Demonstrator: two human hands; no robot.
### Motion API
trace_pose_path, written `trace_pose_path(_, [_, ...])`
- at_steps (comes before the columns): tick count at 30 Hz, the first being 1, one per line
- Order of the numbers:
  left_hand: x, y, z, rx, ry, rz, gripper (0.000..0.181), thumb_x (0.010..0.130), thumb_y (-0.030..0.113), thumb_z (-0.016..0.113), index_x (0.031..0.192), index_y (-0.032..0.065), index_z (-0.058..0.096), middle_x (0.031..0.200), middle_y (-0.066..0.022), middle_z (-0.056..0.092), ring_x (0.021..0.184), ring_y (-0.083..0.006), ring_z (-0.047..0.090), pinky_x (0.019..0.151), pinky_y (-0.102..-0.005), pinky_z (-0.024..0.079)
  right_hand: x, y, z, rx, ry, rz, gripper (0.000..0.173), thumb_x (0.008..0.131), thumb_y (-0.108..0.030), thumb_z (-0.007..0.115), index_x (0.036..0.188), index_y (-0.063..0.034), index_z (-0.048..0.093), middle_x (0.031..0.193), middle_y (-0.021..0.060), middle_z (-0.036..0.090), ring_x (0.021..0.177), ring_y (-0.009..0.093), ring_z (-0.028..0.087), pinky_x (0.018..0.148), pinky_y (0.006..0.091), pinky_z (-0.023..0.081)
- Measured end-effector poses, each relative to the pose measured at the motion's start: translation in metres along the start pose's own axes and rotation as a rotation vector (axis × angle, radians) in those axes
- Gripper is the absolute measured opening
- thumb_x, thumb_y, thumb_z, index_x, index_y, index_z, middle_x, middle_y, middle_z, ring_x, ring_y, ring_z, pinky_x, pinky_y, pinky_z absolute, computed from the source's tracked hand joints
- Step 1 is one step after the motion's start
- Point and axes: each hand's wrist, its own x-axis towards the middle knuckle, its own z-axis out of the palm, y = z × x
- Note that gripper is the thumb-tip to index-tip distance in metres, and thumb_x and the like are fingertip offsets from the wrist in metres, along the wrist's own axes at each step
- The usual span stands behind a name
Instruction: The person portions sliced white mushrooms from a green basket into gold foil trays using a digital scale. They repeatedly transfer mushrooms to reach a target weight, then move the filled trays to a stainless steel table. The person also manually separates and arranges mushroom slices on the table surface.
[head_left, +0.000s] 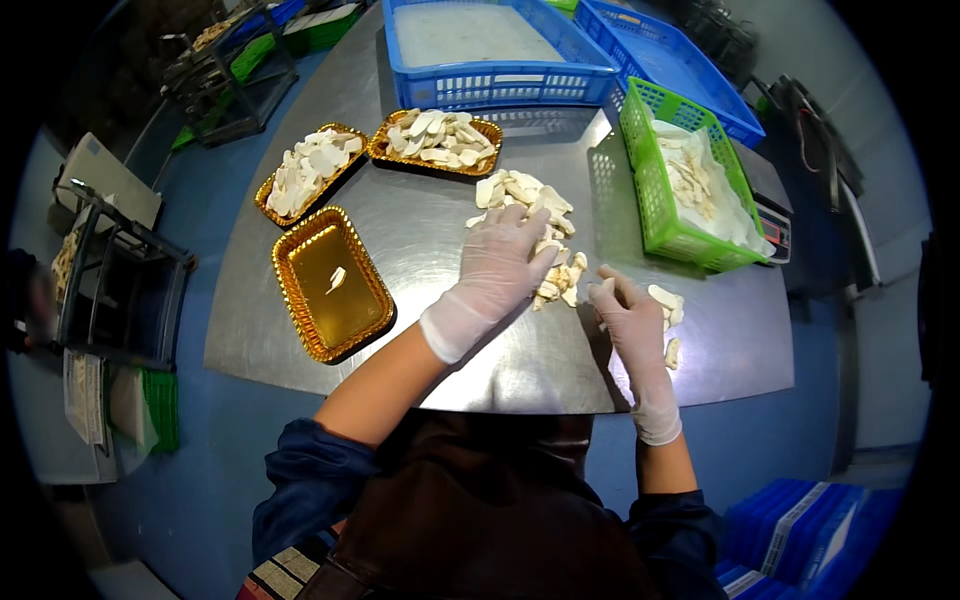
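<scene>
A loose pile of pale dried slices (551, 199) lies on the steel table (435, 225). My left hand (501, 251), in a thin whitish glove, rests on the pile's left side with its fingertips among the slices; whether it grips any is hidden. To the right of the pile is my gloved right hand (624, 304), thumb and fingers brought together around what looks like a pale slice. Several more slices (666, 300) lie just beyond it. At the left, a gold tray (334, 300) holds a small piece, and two gold trays (274, 206) (480, 169) are heaped with slices.
A green basket (656, 225) with a white liner and thin pieces stands at the right, beside a scale (776, 232). Blue crates (510, 82) (739, 124) line the far edge. Wheeled racks (127, 232) stand left of the table, and a partly visible person (30, 300) is at the far left.
</scene>
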Motion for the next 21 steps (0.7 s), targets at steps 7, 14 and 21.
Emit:
trace_pose_path(7, [-0.001,-0.014,0.011,-0.022,-0.043,0.059,0.017,0.077,0.018,0.063,0.091,0.0085,0.065,0.109,-0.0126,0.058,0.107,-0.0328,0.050,0.090,-0.0435,0.041,0.016,0.024,-0.073,-0.086,0.254,-0.043,0.037,0.080,-0.018,0.067,0.115,-0.0054,0.065,0.096,0.0147,0.069,0.084,0.022,0.066,0.078,0.0321,0.050])
trace_pose_path(14, [-0.008,-0.015,0.008,-0.033,-0.045,0.035,0.013,0.077,0.014,0.063,0.088,0.0084,0.066,0.106,-0.0099,0.059,0.104,-0.0304,0.051,0.089,-0.0419,0.042,0.030,0.006,-0.021,-0.559,0.243,-0.657,0.037,0.076,-0.022,0.069,0.106,-0.0005,0.065,0.097,0.0168,0.065,0.097,0.032,0.060,0.086,0.0397,0.047])
trace_pose_path(21, [-0.015,-0.011,0.005,0.077,-0.049,0.085,0.017,0.076,0.017,0.065,0.092,0.0094,0.067,0.107,-0.0094,0.058,0.106,-0.0295,0.051,0.089,-0.0414,0.042,0.047,-0.013,0.040,-0.538,0.005,-0.463,0.028,0.077,-0.027,0.067,0.080,0.0008,0.065,0.081,0.0174,0.065,0.079,0.032,0.062,0.073,0.0398,0.049])
